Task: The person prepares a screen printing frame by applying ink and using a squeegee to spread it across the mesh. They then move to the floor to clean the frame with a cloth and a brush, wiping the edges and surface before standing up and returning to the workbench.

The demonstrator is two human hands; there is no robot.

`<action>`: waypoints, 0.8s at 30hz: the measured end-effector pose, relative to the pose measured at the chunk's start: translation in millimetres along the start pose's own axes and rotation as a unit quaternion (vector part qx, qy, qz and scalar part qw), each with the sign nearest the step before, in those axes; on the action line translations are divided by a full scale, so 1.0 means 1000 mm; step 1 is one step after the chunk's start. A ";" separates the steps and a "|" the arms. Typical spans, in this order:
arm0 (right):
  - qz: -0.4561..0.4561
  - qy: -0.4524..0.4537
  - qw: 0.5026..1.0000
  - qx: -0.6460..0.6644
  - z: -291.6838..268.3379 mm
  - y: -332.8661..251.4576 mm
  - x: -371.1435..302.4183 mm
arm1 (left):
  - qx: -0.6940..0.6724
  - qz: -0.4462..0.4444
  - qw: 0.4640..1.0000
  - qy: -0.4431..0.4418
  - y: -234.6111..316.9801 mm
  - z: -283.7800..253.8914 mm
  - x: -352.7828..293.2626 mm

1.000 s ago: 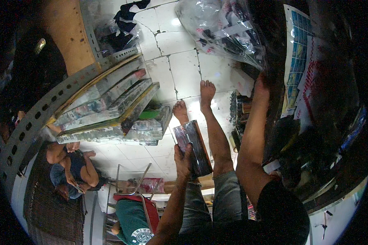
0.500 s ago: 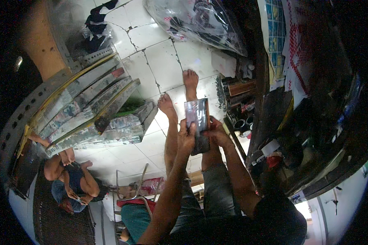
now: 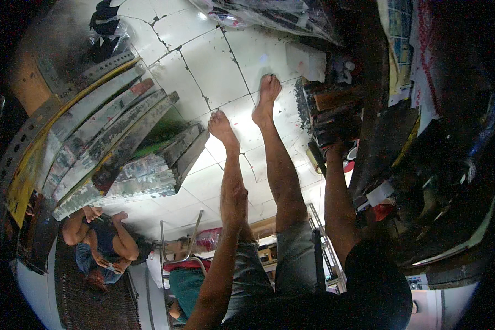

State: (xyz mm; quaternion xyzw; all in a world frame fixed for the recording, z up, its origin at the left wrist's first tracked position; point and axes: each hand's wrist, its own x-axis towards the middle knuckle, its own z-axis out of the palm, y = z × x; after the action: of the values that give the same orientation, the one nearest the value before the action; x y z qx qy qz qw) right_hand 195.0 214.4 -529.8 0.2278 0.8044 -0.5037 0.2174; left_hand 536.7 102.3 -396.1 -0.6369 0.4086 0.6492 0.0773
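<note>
I sit with both bare legs stretched out over a white tiled floor [image 3: 214,71]. My left hand [image 3: 234,199] lies on my left shin and holds nothing; its fingers are blurred. My right hand [image 3: 335,147] reaches to the right, into a shadowed stack of dark flat packs [image 3: 333,107] beside my right leg. It grips a dark flat pack [image 3: 325,135] at the edge of that stack. The hand itself is mostly in shadow.
Rows of flat packs in clear wrap [image 3: 121,148] lean against a slotted metal rail [image 3: 66,99] on the left. Another person [image 3: 99,247] sits at the lower left. A clear plastic bag [image 3: 258,14] and a white box [image 3: 308,60] lie ahead. A metal chair frame [image 3: 181,242] stands behind me.
Both hands held the dark flat pack over my legs. Now the right hand has swung to the stack on the right, and the left hand has let go and dropped onto my shin.
</note>
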 end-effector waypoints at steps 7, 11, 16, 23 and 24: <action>-0.031 -0.048 0.995 -0.080 0.106 0.007 0.003 | -0.039 -0.047 0.997 0.046 -0.038 0.016 -0.021; -0.053 -0.071 0.988 -0.127 0.153 0.017 -0.007 | -0.036 -0.043 0.998 0.031 -0.049 0.018 -0.013; -0.054 -0.090 0.982 -0.159 0.139 0.018 -0.027 | -0.033 -0.024 0.998 0.042 -0.050 0.021 -0.017; 0.005 -0.089 0.980 -0.180 0.016 0.021 -0.076 | -0.019 0.131 0.984 0.120 -0.038 0.017 -0.050; 0.011 -0.100 0.977 -0.187 0.006 0.018 -0.088 | -0.017 0.160 0.977 0.141 -0.038 0.018 -0.060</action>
State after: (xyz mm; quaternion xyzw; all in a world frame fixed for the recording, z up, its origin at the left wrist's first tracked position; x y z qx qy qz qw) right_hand 276.7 203.3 -494.2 0.1405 0.8560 -0.3620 0.3414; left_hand 557.4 163.5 -362.0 -0.6499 0.5010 0.5633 -0.0967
